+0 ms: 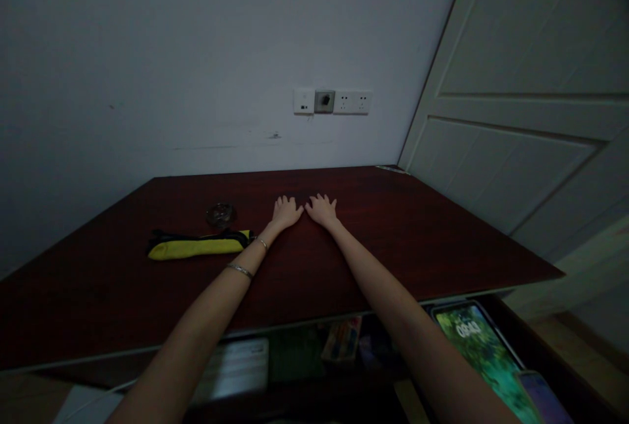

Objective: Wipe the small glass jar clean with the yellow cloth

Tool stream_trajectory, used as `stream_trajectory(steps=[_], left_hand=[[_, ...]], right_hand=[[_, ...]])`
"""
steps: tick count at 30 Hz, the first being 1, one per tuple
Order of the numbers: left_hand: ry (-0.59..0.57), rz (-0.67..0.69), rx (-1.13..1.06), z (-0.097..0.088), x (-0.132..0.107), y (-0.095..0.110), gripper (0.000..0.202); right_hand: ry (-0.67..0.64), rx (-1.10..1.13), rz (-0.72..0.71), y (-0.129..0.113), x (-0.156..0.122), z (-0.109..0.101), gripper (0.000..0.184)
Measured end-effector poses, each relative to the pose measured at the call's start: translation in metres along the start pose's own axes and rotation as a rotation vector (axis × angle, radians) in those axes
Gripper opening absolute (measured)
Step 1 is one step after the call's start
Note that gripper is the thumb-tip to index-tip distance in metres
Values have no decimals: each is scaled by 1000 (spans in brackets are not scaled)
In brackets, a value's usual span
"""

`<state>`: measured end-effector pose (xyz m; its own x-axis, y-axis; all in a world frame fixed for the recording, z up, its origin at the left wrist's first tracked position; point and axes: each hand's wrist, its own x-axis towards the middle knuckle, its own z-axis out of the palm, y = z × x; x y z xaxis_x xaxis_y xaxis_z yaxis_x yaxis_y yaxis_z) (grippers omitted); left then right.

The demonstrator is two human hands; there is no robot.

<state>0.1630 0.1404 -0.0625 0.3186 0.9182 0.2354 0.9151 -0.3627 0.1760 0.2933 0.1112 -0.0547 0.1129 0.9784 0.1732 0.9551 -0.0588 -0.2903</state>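
Note:
Both arms reach forward over a dark red-brown wooden tabletop (393, 247). My left hand (287, 212) lies palm down on it, fingers apart, holding nothing. Close beside it, my right hand (322, 209) rests the same way, its thumb near the left thumb. To the left of my left wrist lies a long yellow and black pouch-like thing (199, 247); its exact kind is unclear. Just behind that sits a small round see-through thing (221, 214), too dim to name. A bracelet (240, 270) circles my left forearm.
Below the table edge, an open drawer holds a tablet with a lit screen (481, 352), a phone (540, 398), a colourful box (343, 340) and a pale flat case (238, 366). Wall sockets (352, 102) are behind the table; a white door (531, 149) stands at right.

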Motion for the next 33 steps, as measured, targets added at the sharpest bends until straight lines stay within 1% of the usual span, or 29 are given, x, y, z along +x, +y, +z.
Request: stream_trajectory(steps=[12, 14, 16, 18, 19, 21, 22, 23, 25, 26, 28, 29, 31, 32, 33], left_hand=[[23, 21, -52, 0, -1, 0, 51], [29, 38, -61, -3, -1, 2, 51], [26, 73, -70, -11, -3, 2, 49], [28, 141, -82, -25, -5, 0, 43], [34, 190, -90, -36, -8, -4, 40], [111, 339, -123, -63, -15, -14, 36], [154, 385, -131, -79, -20, -21, 34], [194, 400, -136, -96, -26, -29, 32], [236, 392, -135, -129, -40, -49, 31], [237, 388, -124, -144, -47, -60, 31], [248, 363, -87, -168, -61, -85, 30], [246, 330, -58, -176, -67, -98, 31], [202, 231, 13, -186, -79, -125, 32], [146, 192, 48, -188, -85, -138, 33], [64, 168, 74, -190, -90, -151, 34]], right_hand=[[10, 18, 2, -2, -4, -3, 46], [42, 50, -15, -3, -6, -6, 44], [76, 85, -54, -7, -9, -12, 42], [87, 115, -117, -15, -11, -20, 40], [80, 130, -157, -20, -12, -24, 39], [56, 166, -252, -35, -15, -29, 37], [34, 188, -306, -43, -17, -31, 36], [3, 218, -370, -52, -20, -32, 34], [-85, 305, -517, -71, -26, -30, 33], [-125, 349, -576, -80, -29, -28, 34], [-186, 426, -668, -97, -36, -23, 38], [-207, 451, -694, -105, -39, -21, 41], [-244, 478, -739, -119, -44, -17, 46], [-264, 480, -761, -126, -46, -15, 47], [-288, 473, -782, -132, -48, -13, 46]])
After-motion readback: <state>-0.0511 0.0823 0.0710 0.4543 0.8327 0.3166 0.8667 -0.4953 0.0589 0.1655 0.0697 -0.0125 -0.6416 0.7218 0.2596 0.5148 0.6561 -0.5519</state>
